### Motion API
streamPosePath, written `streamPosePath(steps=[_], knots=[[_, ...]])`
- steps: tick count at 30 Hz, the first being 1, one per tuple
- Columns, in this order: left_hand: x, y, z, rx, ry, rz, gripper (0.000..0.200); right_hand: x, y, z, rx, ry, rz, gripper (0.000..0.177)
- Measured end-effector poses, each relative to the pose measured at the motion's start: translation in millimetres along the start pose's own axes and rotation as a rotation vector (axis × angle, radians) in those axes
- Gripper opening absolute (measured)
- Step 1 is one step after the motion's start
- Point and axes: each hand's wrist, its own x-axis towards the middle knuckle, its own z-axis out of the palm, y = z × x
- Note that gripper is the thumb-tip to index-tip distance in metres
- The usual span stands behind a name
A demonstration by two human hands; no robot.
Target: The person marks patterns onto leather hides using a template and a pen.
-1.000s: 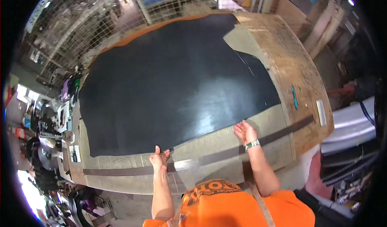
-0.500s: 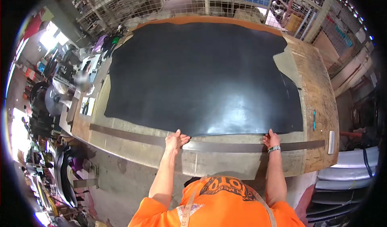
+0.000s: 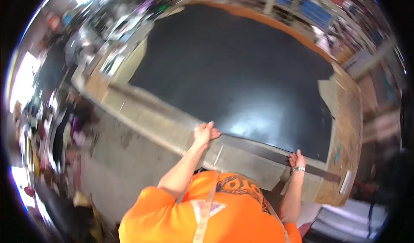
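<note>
A large black leather hide (image 3: 224,70) lies spread across the table, its surface glossy near the middle. My left hand (image 3: 206,134) is at the hide's near edge, thumb above and fingers curled at the border. Farther right along the same edge, my right hand (image 3: 297,160) pinches the border, a watch on its wrist. Beneath and in front of the hands runs a long dark strip (image 3: 258,151), parallel to the hide's edge. The fingertips under the leather are partly hidden.
Brown material (image 3: 254,15) shows behind the hide on the wooden table (image 3: 348,113). At the right lie a blue pen-like tool (image 3: 337,153) and a white bar (image 3: 345,181). A measuring tape (image 3: 206,213) hangs over my orange shirt. Cluttered benches stand left.
The camera view has turned and tilted, so the table appears slanted and blurred. Both hands stay at the hide's near edge, and the hide looks much the same.
</note>
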Motion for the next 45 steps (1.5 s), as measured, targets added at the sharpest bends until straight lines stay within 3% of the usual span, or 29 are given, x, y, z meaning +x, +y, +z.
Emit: streamPosePath(steps=[16,27,30,34,45], knots=[[-14.9,-8.6,-5.1,-0.065,0.028,0.030,0.031,7.7,2.9,-15.3,-0.073,-0.052,-0.029,0.032],[-43.9,30.1,16.1,0.102,0.035,0.228,0.030,11.8,10.4,-14.2,0.010,-0.063,-0.037,0.026],[-45.2,28.2,5.8,0.168,0.019,0.175,0.029,3.7,7.6,-17.7,-0.002,-0.013,-0.061,0.027],[-19.2,-15.1,-5.8,0.010,0.099,0.066,0.027,-3.5,11.8,-5.8,-0.050,0.009,-0.121,0.027],[-25.5,-17.5,-13.7,-0.051,0.082,0.060,0.026,-19.8,17.5,-12.2,-0.009,0.012,-0.245,0.027]])
